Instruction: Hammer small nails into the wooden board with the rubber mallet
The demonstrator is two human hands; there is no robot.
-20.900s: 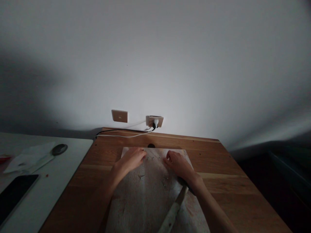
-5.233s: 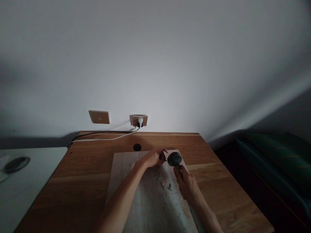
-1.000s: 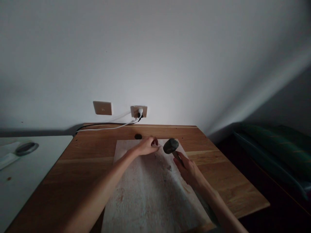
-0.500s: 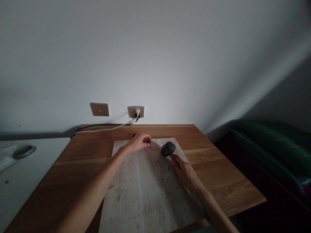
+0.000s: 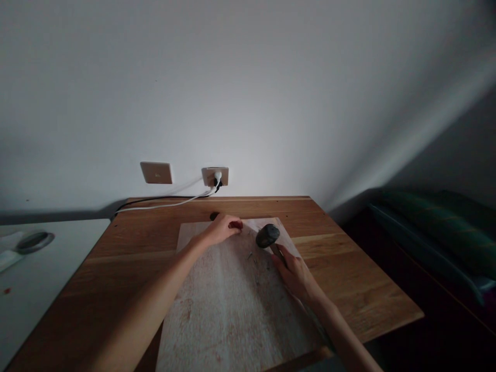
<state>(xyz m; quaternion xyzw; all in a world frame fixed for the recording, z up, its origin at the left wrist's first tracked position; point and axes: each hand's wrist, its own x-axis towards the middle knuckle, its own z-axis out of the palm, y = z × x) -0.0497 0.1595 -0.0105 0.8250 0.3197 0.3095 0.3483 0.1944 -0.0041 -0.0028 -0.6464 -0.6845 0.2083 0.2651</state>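
My right hand [image 5: 296, 274] is wrapped round the handle of a mallet [image 5: 268, 236] with a thick black head. That head hovers over the far right part of a whitish, worn wooden board [image 5: 209, 310]. At the board's far edge my left hand [image 5: 223, 229] has thumb and fingers pinched together, low over the surface. Whatever is in the pinch is too small to make out. Several thin nails [image 5: 250, 255] lie loose on the board between the hands, partly in shadow.
Beneath the board is a brown wooden table [image 5: 341, 258] against a wall. White and black cables [image 5: 166, 206] run along its back edge to a wall socket [image 5: 209, 177]. A roll of tape [image 5: 35, 242] lies on a white surface at left. A green cushioned seat [image 5: 434, 227] stands at right.
The view has shifted slightly. My left hand stays pinched at the board's far edge, and the mallet stays raised in my right hand with hardly any movement.
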